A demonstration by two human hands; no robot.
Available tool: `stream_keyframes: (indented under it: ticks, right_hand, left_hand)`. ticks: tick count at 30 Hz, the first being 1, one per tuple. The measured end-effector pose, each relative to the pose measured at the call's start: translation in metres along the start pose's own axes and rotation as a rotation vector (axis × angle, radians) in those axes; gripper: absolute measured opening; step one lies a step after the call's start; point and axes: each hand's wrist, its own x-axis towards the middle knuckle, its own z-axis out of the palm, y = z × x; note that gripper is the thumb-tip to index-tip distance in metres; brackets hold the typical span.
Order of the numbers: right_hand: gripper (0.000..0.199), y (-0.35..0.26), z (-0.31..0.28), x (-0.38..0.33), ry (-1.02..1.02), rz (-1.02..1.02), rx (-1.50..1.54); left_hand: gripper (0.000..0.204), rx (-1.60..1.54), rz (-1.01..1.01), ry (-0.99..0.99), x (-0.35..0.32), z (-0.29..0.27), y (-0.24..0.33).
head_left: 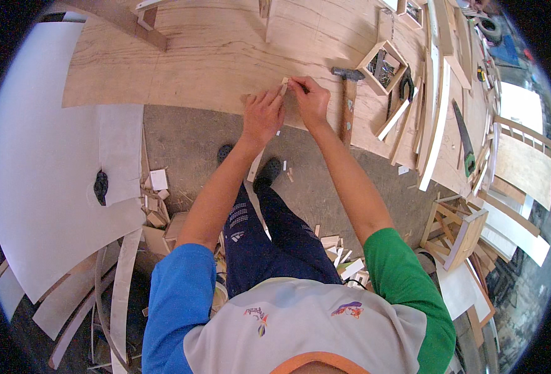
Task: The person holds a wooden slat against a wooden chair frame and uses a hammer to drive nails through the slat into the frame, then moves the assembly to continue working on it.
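Near the front edge of the plywood tabletop, my left hand is closed around a small pale wood piece, whose tip sticks up past the fingers. My right hand meets it from the other side, thumb and fingers pinched together at that tip. Whatever the right fingers may hold is too small to make out. Just right of that hand lies a hammer, its handle pointing toward me. Beyond the hammer sits a hexagonal wooden box with nails or similar metal bits inside. Dark-handled pliers rest against it.
Long wooden strips and a green-handled handsaw cover the table's right side. A wooden frame stands at the back left. A large white sheet fills the left. Scrap wood and a small wooden stool are below.
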Motion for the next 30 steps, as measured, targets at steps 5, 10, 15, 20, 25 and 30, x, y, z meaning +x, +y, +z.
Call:
stream_keyframes:
  ticks: [5, 10, 15, 20, 25, 30]
  right_hand:
    - [0.014, -0.0075, -0.0038, 0.0014, -0.018, -0.064, -0.074]
    - [0.014, -0.0047, -0.005, 0.0031, -0.031, -0.14, -0.118]
    - [0.014, -0.0061, -0.0054, 0.0039, -0.047, -0.168, -0.182]
    - [0.015, -0.0028, -0.0055, 0.0032, -0.067, -0.218, -0.237]
    - [0.017, -0.0012, -0.0066, 0.0032, -0.105, -0.195, -0.224]
    - [0.018, -0.002, -0.0067, 0.006, -0.135, -0.236, -0.24]
  left_hand:
    - [0.023, -0.023, 0.0, 0.021, -0.0012, 0.0022, -0.0001]
    - [0.023, -0.04, 0.0, 0.024, -0.0011, 0.0034, 0.0]
    - [0.02, 0.015, -0.035, -0.003, 0.0011, 0.0014, 0.0029]
    - [0.019, 0.035, -0.062, -0.043, 0.0024, -0.0015, 0.0047]
    - [0.017, 0.03, -0.049, 0.022, 0.0014, 0.0027, 0.0038]
    - [0.015, 0.024, -0.061, 0.005, 0.003, -0.0026, 0.0059]
